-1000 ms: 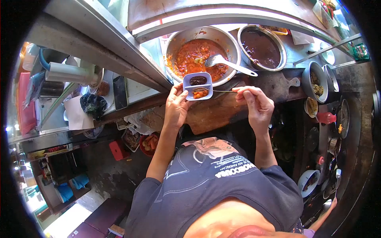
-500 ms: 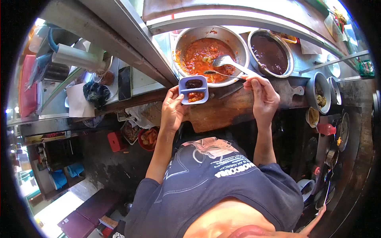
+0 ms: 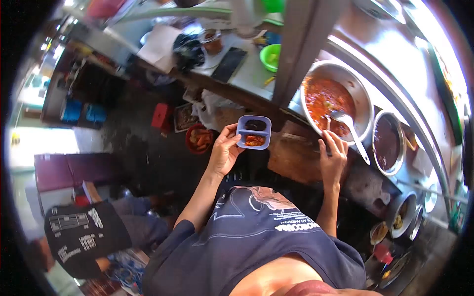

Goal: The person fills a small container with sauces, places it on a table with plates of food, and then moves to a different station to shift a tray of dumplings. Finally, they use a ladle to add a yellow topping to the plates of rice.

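My left hand (image 3: pixel 224 154) is closed on the rim of a small lavender two-part sauce dish (image 3: pixel 267 132). Dark sauce (image 3: pixel 255 125) lies in its far compartment, and chunky red sauce (image 3: pixel 255 141) in the near one. A spoon (image 3: pixel 328 122) is pinched in my right hand (image 3: pixel 334 157), its lower end dipped in the red sauce (image 3: pixel 327 98) of a wide metal basin (image 3: pixel 364 96). Beside it a larger serving spoon (image 3: pixel 351 129) rests in the basin, its handle over the rim. A wooden board (image 3: pixel 291 155) lies below both hands.
A pot of dark sauce (image 3: pixel 387 143) stands right of the basin. A metal post (image 3: pixel 303 54) rises left of the basin, near a phone (image 3: pixel 230 64) and a green bowl (image 3: pixel 270 58). Another person in a dark shirt (image 3: pixel 86 237) is at lower left.
The view has swung left, bringing the other person into sight. The dish is now farther from the basin, and my right hand has lowered the spoon into the red sauce.
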Demonstrator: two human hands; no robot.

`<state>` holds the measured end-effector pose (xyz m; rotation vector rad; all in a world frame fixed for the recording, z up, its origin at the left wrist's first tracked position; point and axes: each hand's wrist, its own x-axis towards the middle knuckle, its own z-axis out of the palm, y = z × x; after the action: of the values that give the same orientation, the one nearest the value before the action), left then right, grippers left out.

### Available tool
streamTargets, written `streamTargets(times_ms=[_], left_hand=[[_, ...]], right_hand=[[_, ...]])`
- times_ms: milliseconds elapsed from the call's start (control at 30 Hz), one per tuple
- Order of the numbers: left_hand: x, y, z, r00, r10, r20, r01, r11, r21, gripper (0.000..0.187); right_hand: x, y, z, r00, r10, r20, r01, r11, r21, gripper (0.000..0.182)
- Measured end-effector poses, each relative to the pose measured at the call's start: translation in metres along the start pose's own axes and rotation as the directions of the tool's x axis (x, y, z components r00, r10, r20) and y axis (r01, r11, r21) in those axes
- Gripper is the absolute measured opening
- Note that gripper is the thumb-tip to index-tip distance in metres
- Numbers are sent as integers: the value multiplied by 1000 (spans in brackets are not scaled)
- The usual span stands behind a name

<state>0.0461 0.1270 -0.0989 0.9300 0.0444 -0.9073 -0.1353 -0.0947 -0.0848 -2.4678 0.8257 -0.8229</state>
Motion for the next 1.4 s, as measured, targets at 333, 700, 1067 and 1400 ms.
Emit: streamTargets(times_ms=[333, 700, 1067, 1400], left_hand=[[-57, 65, -113, 945, 245, -216, -274, 955, -114, 24], [-142, 189, -313, 695, 507, -510, -571, 820, 37, 19], [-191, 239, -462, 312, 500, -808, -782, 618, 81, 7], [-190, 340, -606, 142, 460, -876, -789, 588, 181, 7]], right_hand=[[0, -107, 16, 978, 77, -193, -33, 975, 222, 16], [-11, -346, 259, 885, -386, 259, 149, 764, 628, 15], [-21, -515, 437, 507, -759, 408, 206, 566, 799, 15], [-7, -663, 588, 352, -865, 358, 283, 463, 840, 12]])
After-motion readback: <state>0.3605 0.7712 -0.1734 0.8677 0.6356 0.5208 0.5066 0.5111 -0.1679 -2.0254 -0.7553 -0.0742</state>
